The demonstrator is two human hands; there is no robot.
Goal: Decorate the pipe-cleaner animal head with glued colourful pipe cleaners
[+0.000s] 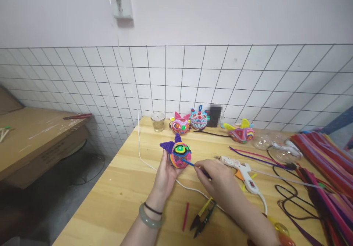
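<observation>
My left hand [167,174] is closed around a round ornament [179,156] wound with many-coloured pipe cleaners, with purple ear-like points and a green and yellow centre. Between thumb and fingers, my right hand [215,172] pinches a blue pipe cleaner [189,162] whose far part lies against the ornament's front. Below the hands, a pair of thread snips [202,218] and a short pink stick-like piece [185,216] rest on the wooden table [118,194]. A white glue gun [242,172] lies just beyond my right wrist.
Finished-looking ornaments [180,124] stand along the tiled wall, near a glass cup [158,122]. Clear plastic balls [284,150] and bundles of coloured pipe cleaners [325,154] fill the right side. A white cord [140,152] crosses the table. Red-handled pliers [77,116] lie on cardboard at left.
</observation>
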